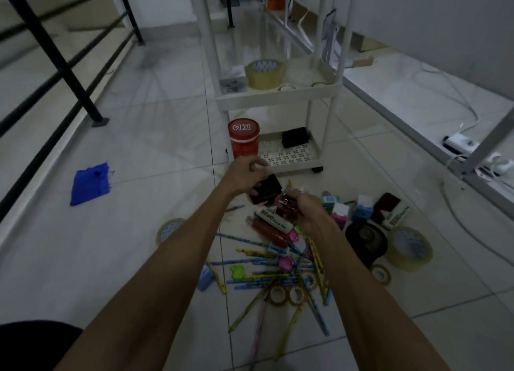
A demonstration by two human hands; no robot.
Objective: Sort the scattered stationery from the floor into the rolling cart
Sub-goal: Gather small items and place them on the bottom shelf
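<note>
My left hand (246, 175) grips a small black box (267, 188) just in front of the white rolling cart (278, 96). Beside it, my right hand (307, 210) holds a small dark red object (289, 205), blurred. Below both hands a pile of stationery lies on the tiled floor: a Hero stamp pad box (274, 219), several pencils (267, 276), erasers and small tape rolls (286, 294). The cart's middle shelf holds a wide tape roll (264, 74). Its bottom shelf holds a black box (294, 137).
A red lidded tub (244, 141) stands at the cart's left foot. A black tape roll (365, 238), a large tape roll (411, 248) and small boxes (389, 210) lie right of the pile. A blue cloth (90, 183) and a black railing (55, 50) are left; cables and a power strip (461, 143) right.
</note>
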